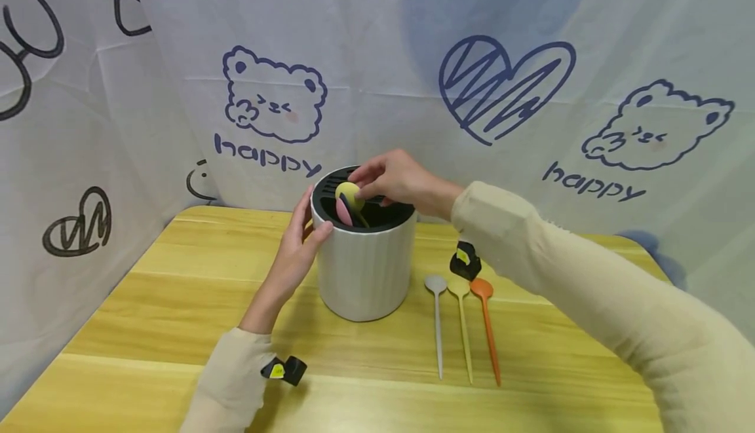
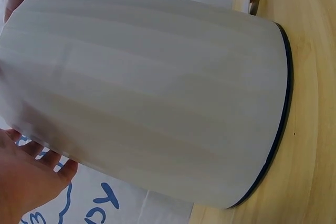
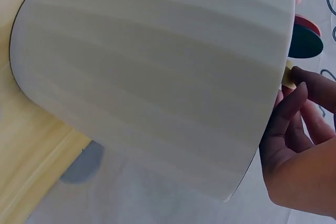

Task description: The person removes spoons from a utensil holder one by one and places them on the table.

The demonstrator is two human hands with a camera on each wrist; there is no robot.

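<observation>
A white utensil holder (image 1: 367,276) with a black slotted top stands upright on the table. My left hand (image 1: 293,249) rests against its left side, fingers along the wall and thumb near the rim. Over the opening, my right hand (image 1: 401,181) pinches a yellow spoon (image 1: 350,194) by its head between thumb and index finger; its lower part is hidden inside. Beside it a pink spoon (image 1: 343,212) and a dark spoon (image 3: 306,42) stick up from the holder. The left wrist view is mostly filled by the holder's ribbed wall.
Right of the holder lie a grey spoon (image 1: 436,283), a second yellow spoon (image 1: 459,287) and an orange spoon (image 1: 482,289), side by side with handles toward me. A printed cloth (image 1: 377,59) hangs close behind the wooden table (image 1: 177,302).
</observation>
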